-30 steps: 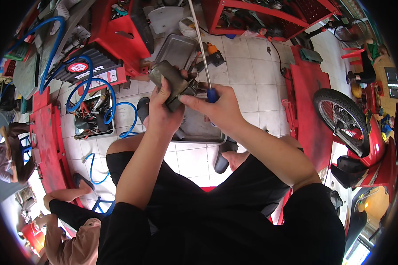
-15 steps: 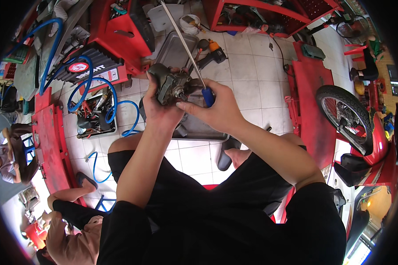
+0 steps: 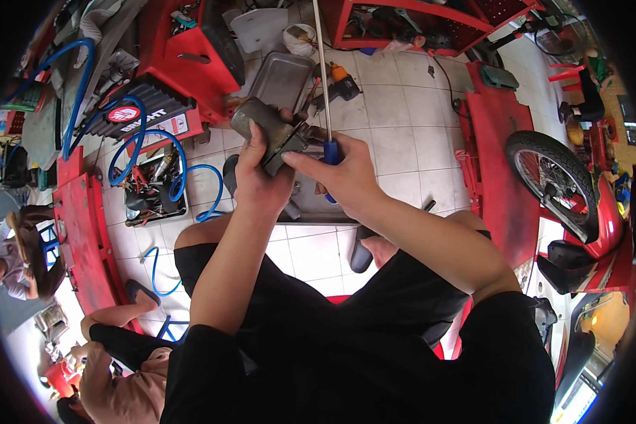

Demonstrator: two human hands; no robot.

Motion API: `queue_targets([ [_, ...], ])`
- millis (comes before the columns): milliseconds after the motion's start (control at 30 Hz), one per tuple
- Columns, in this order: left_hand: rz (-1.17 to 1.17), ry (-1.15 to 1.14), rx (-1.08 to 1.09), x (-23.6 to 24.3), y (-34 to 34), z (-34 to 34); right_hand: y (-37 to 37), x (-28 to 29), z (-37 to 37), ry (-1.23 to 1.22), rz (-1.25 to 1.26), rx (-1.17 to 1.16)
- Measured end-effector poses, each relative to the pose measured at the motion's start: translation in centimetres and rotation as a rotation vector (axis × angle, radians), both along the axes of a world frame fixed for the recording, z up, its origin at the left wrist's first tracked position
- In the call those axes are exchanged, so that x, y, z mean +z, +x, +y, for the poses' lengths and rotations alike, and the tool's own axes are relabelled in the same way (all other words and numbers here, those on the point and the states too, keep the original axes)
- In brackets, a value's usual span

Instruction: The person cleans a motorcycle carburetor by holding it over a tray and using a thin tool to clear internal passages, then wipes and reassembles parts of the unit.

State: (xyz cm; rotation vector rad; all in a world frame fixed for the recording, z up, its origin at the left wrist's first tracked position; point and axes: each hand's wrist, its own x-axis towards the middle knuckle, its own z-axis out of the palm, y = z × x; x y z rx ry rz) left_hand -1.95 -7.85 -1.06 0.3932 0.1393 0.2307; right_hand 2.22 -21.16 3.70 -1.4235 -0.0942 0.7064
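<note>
1. Our left hand [image 3: 258,177] was wrapped round the metal part [image 3: 269,123], with the thumb on its near side and some fingertips showing behind its far edge.
2. Our right hand [image 3: 352,169] was just beside it, on the right. It gripped the screwdriver [image 3: 331,151] by the blue handle, and its thumb tip was at the lower edge of the metal part; whether it pressed there, we could not tell.
3. So the metal part lay to the left of the screwdriver. Its rounded end pointed up and left, and its flat flange was turned towards the right hand.
4. The shaft [image 3: 324,78] ran almost straight away from us, past the metal part and across its slant; its tip we could not see.
5. Below our hands was a tray [image 3: 325,212]; farther off lay a power tool [image 3: 344,88] and a second tray [image 3: 275,76].
</note>
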Motion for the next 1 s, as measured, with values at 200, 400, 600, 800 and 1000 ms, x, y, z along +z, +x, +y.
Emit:
queue_targets([
  [200, -0.086, 0.170, 0.017, 1.1, 0.0, 0.3, 0.0, -0.4, -0.1, 0.043, 0.042, 0.015],
  [400, -0.118, 0.353, 0.055, 2.2, -0.5, 0.4, -0.2, -0.8, -0.3, 0.111, 0.100, 0.050],
  [600, -0.098, 0.426, 0.120, 2.8, -1.0, 0.3, -0.4, -0.6, -0.2, 0.180, 0.159, 0.066],
  [800, -0.141, 0.396, 0.097, 2.2, -1.0, 0.7, -0.4, -0.5, -0.2, 0.179, 0.151, 0.088],
  [1000, -0.123, 0.349, 0.069, 2.3, -1.0, 0.7, -0.5, -0.8, -0.2, 0.082, 0.047, 0.075],
])
